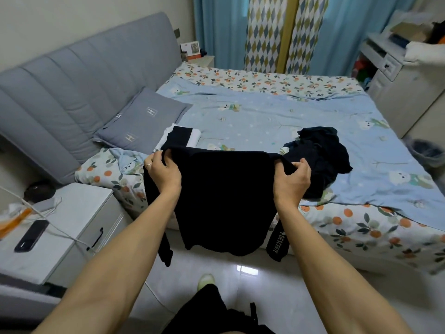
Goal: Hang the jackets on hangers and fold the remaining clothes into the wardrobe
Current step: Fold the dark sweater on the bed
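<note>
Left hand [163,170] gripping left shoulder of black top [224,201], fingers curling over fabric. Right hand [294,180] pinching right shoulder. Top hanging spread in air before near edge of bed [349,220], sleeves dangling. Dark clothes pile [320,157] lying on bed behind right hand. Folded black-and-white stack [181,138] sitting beside grey pillow [144,121].

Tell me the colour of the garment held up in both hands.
Black garment, with white lettering on one sleeve; head view.
</note>
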`<state>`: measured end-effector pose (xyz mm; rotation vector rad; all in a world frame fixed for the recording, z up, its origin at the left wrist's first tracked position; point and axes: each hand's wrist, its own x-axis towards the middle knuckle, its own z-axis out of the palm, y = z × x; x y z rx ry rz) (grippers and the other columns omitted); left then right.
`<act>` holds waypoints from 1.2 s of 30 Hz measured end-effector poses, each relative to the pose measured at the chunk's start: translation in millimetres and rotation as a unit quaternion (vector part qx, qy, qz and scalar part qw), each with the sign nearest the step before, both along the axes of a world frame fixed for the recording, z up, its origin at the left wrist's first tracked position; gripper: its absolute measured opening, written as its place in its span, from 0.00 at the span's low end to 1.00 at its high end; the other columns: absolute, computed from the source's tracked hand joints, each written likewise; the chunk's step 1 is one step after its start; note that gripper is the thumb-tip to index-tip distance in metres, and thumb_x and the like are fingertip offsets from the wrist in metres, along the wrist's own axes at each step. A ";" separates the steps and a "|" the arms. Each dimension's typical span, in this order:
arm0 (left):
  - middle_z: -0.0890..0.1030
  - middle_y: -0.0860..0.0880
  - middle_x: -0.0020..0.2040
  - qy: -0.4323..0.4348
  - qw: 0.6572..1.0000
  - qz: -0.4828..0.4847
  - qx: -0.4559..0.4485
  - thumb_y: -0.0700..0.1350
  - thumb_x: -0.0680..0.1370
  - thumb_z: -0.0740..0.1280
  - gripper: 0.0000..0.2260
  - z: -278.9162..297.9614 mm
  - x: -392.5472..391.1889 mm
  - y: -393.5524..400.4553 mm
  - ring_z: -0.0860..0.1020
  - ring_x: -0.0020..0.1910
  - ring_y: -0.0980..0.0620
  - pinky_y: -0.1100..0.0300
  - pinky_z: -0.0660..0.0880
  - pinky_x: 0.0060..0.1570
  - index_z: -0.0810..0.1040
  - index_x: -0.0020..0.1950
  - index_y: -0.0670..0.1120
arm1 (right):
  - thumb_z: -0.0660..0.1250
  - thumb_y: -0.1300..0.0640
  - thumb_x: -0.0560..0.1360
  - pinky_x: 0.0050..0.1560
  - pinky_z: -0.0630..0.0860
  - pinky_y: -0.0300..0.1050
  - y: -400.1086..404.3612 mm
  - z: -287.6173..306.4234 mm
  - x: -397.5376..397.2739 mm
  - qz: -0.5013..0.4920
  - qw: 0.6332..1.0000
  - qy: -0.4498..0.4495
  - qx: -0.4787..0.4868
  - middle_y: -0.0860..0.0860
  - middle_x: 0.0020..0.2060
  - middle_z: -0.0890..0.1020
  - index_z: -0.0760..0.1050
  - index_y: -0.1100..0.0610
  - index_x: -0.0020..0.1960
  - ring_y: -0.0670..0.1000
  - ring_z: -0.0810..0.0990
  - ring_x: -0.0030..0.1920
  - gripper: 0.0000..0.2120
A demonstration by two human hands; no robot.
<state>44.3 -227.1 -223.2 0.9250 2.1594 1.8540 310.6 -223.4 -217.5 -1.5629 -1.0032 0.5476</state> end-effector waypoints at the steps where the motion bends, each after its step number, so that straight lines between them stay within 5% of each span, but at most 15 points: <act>1: 0.74 0.34 0.57 -0.003 1.000 0.004 -0.005 0.40 0.81 0.63 0.10 -3.1 -1.4 9.1 0.74 0.55 0.42 0.71 0.62 0.53 0.79 0.49 0.34 | 0.70 0.51 0.76 0.57 0.63 0.34 9.5 -3.3 -1.3 0.005 1.000 -0.003 -0.017 0.54 0.65 0.74 0.72 0.60 0.51 0.52 0.72 0.63 0.13; 4: 0.74 0.35 0.57 -0.019 0.999 0.009 -0.032 0.42 0.82 0.62 0.10 -14.7 -6.6 34.8 0.74 0.55 0.42 0.70 0.62 0.52 0.79 0.51 0.35 | 0.70 0.50 0.76 0.49 0.64 0.39 35.4 -14.1 -5.3 0.008 0.998 -0.005 -0.061 0.51 0.52 0.74 0.74 0.62 0.51 0.50 0.72 0.50 0.15; 13: 0.74 0.37 0.57 -0.024 0.997 -0.027 -0.068 0.43 0.82 0.62 0.11 -33.9 -34.9 175.5 0.73 0.55 0.42 0.64 0.65 0.56 0.79 0.51 0.37 | 0.70 0.51 0.75 0.45 0.60 0.35 159.5 -31.8 -30.0 -0.001 0.997 -0.015 -0.078 0.51 0.47 0.74 0.72 0.62 0.47 0.50 0.71 0.46 0.14; 19: 0.70 0.42 0.52 -0.044 0.992 -0.062 -0.103 0.41 0.82 0.62 0.11 -30.1 -57.6 320.1 0.68 0.46 0.48 0.80 0.59 0.46 0.79 0.51 0.35 | 0.69 0.50 0.76 0.51 0.64 0.40 296.0 -26.3 -64.8 -0.032 0.992 -0.022 -0.119 0.50 0.48 0.72 0.71 0.60 0.48 0.49 0.70 0.50 0.14; 26: 0.66 0.44 0.54 -0.064 0.975 -0.104 -0.186 0.45 0.84 0.60 0.11 -39.0 -71.6 462.9 0.66 0.40 0.53 0.79 0.57 0.44 0.76 0.49 0.40 | 0.69 0.47 0.75 0.54 0.71 0.45 431.7 -34.7 -86.5 -0.067 0.983 -0.019 -0.168 0.51 0.51 0.74 0.74 0.62 0.52 0.51 0.72 0.51 0.17; 32: 0.74 0.39 0.59 -0.022 0.957 -0.117 -0.264 0.52 0.83 0.60 0.16 -96.6 -74.8 580.9 0.73 0.54 0.44 0.60 0.66 0.56 0.79 0.54 0.40 | 0.67 0.44 0.77 0.47 0.72 0.48 545.3 -88.2 -79.9 -0.066 0.974 -0.058 -0.210 0.53 0.48 0.77 0.72 0.61 0.49 0.55 0.76 0.48 0.19; 36: 0.76 0.40 0.63 0.023 0.883 -0.215 -0.416 0.54 0.79 0.64 0.18 -184.2 -75.2 646.1 0.75 0.61 0.40 0.50 0.72 0.63 0.75 0.63 0.44 | 0.65 0.48 0.79 0.47 0.68 0.46 602.2 -163.8 -69.1 0.036 0.947 -0.126 -0.293 0.57 0.56 0.77 0.69 0.63 0.60 0.57 0.77 0.53 0.19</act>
